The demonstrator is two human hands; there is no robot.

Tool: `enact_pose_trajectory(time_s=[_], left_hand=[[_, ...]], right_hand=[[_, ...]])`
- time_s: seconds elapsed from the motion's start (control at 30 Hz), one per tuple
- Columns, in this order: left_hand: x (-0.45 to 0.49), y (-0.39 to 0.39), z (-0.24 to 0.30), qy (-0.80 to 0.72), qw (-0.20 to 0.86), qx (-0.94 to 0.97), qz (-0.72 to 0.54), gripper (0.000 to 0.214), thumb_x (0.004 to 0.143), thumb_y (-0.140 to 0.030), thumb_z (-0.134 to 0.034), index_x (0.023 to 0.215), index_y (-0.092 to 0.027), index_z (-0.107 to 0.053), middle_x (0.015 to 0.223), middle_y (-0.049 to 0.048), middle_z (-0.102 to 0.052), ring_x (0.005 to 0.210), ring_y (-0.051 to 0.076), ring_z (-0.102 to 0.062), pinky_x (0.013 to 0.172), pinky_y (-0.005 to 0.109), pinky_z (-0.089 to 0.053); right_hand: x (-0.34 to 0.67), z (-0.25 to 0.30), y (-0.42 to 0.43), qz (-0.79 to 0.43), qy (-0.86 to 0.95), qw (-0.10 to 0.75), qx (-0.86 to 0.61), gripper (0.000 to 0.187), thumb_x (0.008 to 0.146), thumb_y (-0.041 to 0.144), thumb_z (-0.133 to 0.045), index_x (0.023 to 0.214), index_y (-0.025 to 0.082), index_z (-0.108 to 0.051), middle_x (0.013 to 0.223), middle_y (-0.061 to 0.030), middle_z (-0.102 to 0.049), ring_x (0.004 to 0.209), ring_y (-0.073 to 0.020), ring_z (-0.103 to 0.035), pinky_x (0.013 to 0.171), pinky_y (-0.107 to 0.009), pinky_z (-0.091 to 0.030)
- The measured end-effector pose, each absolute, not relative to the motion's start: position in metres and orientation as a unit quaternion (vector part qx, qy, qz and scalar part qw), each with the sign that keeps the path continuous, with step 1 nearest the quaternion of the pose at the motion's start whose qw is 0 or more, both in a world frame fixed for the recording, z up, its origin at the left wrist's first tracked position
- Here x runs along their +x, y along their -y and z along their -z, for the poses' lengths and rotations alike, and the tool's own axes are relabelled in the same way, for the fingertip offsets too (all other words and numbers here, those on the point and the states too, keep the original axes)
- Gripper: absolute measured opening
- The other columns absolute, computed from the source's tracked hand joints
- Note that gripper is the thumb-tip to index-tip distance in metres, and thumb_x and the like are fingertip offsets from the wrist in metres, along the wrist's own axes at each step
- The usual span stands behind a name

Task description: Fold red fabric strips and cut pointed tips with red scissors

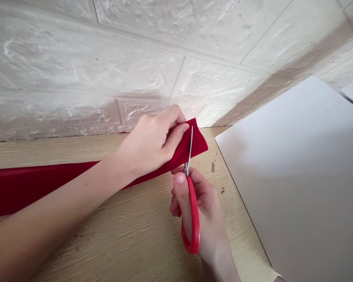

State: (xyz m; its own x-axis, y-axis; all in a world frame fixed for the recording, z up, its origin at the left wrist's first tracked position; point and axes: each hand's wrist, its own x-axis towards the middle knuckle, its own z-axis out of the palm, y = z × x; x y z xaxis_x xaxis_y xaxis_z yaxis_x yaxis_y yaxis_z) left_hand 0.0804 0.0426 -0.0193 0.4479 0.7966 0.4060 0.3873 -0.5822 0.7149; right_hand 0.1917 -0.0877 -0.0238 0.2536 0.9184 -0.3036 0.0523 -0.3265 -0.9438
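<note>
A long strip of dark red fabric (41, 182) runs from the left edge of the view to the middle, passing under my left forearm. Near its right end my left hand (155, 141) pinches the upper edge between thumb and fingers. My right hand (202, 203) grips a pair of scissors (194, 219) by their red handles, the thumb through one loop. One blade lies across the top of the fabric, a short way in from its end. The other blade is hidden, apparently beneath the cloth.
A wooden tabletop (129, 239) carries small scraps, among them a brownish bit (213, 167). Behind it rises a white brick-patterned wall (129, 58). To the right, a large white panel (300, 176) with a straight edge borders the work area.
</note>
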Motion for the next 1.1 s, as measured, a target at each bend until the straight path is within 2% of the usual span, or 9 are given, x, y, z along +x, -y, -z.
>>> enact_pose_trajectory(time_s=[0.23, 0.7, 0.9, 1.1], left_hand=[[0.0798, -0.0432, 0.0192, -0.369, 0.284, 0.802, -0.375, 0.012, 0.100, -0.024, -0.050, 0.088, -0.021, -0.053, 0.062, -0.0059, -0.060, 0.050, 0.009, -0.046, 0.053, 0.028, -0.034], [0.0794, -0.0443, 0.0204, -0.373, 0.287, 0.801, -0.369, 0.014, 0.100, -0.024, -0.051, 0.087, -0.021, -0.054, 0.062, -0.0062, -0.060, 0.052, 0.009, -0.049, 0.054, 0.027, -0.036], [0.0809, -0.0440, 0.0230, -0.356, 0.291, 0.814, -0.355, 0.014, 0.099, -0.025, -0.051, 0.087, -0.020, -0.056, 0.065, -0.0051, -0.062, 0.055, 0.010, -0.052, 0.055, 0.027, -0.037], [0.0839, -0.0422, 0.0229, -0.354, 0.323, 0.806, -0.347, 0.015, 0.099, -0.025, -0.051, 0.085, -0.020, -0.056, 0.066, -0.0046, -0.064, 0.056, 0.010, -0.054, 0.055, 0.027, -0.037]], right_hand=[[0.1916, 0.0268, 0.0877, -0.487, 0.363, 0.452, -0.652, 0.044, 0.085, 0.065, -0.073, 0.092, 0.022, -0.066, 0.051, 0.0074, -0.046, 0.046, -0.0085, -0.037, 0.041, -0.022, -0.030], [0.1899, 0.0250, 0.0877, -0.506, 0.340, 0.445, -0.656, 0.039, 0.086, 0.059, -0.075, 0.092, 0.021, -0.067, 0.051, 0.0073, -0.047, 0.045, -0.0088, -0.039, 0.040, -0.022, -0.029], [0.1897, 0.0231, 0.0855, -0.502, 0.342, 0.461, -0.647, 0.038, 0.085, 0.057, -0.077, 0.085, 0.022, -0.061, 0.053, 0.0066, -0.049, 0.046, -0.0088, -0.038, 0.042, -0.022, -0.029], [0.1905, 0.0246, 0.0840, -0.486, 0.354, 0.452, -0.659, 0.042, 0.085, 0.060, -0.075, 0.081, 0.023, -0.055, 0.054, 0.0058, -0.050, 0.049, -0.0101, -0.043, 0.044, -0.023, -0.033]])
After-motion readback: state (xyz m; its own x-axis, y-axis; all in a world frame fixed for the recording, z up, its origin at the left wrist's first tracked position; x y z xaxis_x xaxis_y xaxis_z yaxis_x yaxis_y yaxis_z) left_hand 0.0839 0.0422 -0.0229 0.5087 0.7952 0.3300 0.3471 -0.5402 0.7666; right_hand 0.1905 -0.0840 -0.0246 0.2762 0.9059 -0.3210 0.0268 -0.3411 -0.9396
